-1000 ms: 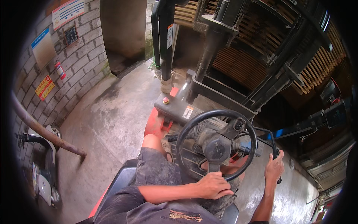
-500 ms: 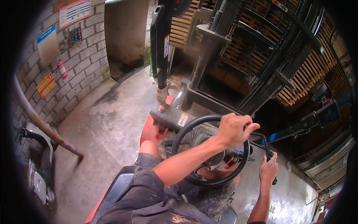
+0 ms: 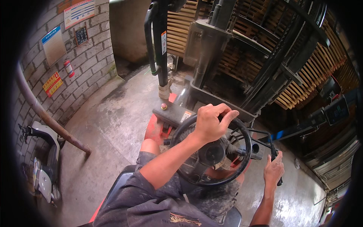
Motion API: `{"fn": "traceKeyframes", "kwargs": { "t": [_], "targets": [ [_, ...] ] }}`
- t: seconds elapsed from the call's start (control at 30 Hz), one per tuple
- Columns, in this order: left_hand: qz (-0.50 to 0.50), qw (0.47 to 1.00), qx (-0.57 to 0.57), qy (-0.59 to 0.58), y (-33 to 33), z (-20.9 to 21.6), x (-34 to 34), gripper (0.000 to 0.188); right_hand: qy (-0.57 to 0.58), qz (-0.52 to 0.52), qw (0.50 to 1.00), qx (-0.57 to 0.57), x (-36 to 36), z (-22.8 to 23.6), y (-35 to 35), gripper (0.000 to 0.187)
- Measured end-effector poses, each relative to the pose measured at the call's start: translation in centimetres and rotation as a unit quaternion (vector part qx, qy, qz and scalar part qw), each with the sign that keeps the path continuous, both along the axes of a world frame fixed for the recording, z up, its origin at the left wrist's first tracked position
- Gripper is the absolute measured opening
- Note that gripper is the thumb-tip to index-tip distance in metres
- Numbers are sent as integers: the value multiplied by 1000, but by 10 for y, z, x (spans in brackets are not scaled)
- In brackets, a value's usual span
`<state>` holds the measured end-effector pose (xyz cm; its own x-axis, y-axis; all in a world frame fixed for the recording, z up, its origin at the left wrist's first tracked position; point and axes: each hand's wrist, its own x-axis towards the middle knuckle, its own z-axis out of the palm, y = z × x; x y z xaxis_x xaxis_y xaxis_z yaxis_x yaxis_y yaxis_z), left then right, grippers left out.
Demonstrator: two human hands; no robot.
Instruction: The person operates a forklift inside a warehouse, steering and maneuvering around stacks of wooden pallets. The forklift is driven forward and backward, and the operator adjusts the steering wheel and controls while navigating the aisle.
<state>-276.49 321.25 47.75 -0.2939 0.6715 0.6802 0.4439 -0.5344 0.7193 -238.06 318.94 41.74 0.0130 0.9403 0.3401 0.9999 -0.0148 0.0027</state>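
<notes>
I sit at the controls of a forklift. My left hand (image 3: 213, 123) is closed over the top of the black steering wheel (image 3: 247, 160), its thumb pointing right. Dust covers the wheel's hub and the column below it. To the right of the wheel, my right hand (image 3: 273, 170) is wrapped round a black lever handle (image 3: 279, 181), most of which the fingers hide. A red button (image 3: 163, 106) sits on the dark dashboard (image 3: 174, 115) ahead of the wheel. Beyond rises the forklift's mast (image 3: 264, 75).
Slatted wooden stacks (image 3: 312, 72) stand behind the mast. At left are a block wall (image 3: 90, 56) with a fire extinguisher (image 3: 69, 68), a slanting rusty pole (image 3: 53, 123) and a parked scooter (image 3: 45, 166). A screen (image 3: 336, 112) is mounted at right.
My left hand has moved left along the top of the rim, and the steering wheel has turned counterclockwise. The right hand stays on the lever handle. The surroundings have shifted slightly rightward in view.
</notes>
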Motion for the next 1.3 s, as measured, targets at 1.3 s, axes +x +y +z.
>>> {"fn": "traceKeyframes", "kwargs": {
  "t": [1.3],
  "targets": [
    [-124,987,59,79,276,82,110,34,11,-7,1000,3,-11,95,277,60]
  ]
}}
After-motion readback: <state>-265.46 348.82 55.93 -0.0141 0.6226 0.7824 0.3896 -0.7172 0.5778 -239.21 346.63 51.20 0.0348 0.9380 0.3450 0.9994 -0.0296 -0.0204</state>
